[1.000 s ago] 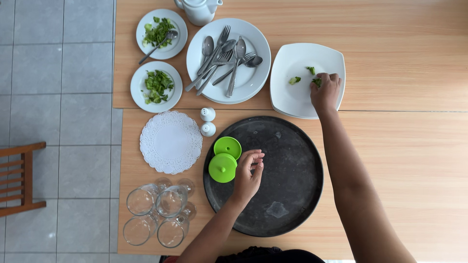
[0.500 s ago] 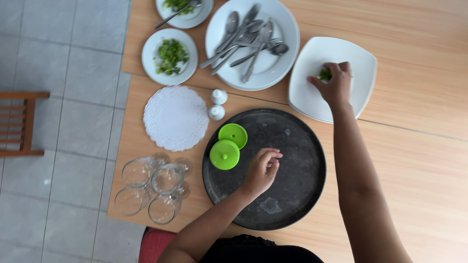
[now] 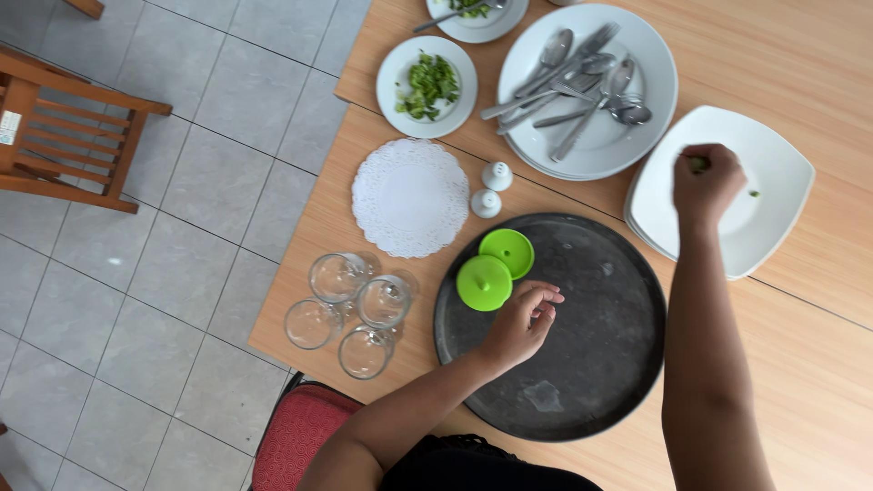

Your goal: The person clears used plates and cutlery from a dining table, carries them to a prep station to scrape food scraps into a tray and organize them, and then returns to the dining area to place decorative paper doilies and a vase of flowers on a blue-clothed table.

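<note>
Over the round dark metal tray (image 3: 582, 364) on the light wooden desk (image 3: 818, 364), the left hand (image 3: 520, 323) is seen from the head camera, loosely curled with its fingers (image 3: 543, 295) released and nothing gripped. Two bright green round plastic lids (image 3: 494, 269) are laid on the tray's upper left part, just beside those fingertips but apart from them. Further right, the right hand (image 3: 705, 186) is held over the square white plate (image 3: 782, 164), its fingers pinched on a small green leaf piece (image 3: 698, 164). Another green scrap (image 3: 754, 193) is left on the plate near the hand. Behind the tray are set a large round white plate of metal cutlery (image 3: 591, 86), two small white shakers (image 3: 491, 189), a white paper doily (image 3: 410, 197), a small white plate of chopped greens (image 3: 426, 86) and four upturned clear glasses (image 3: 350, 311).
</note>
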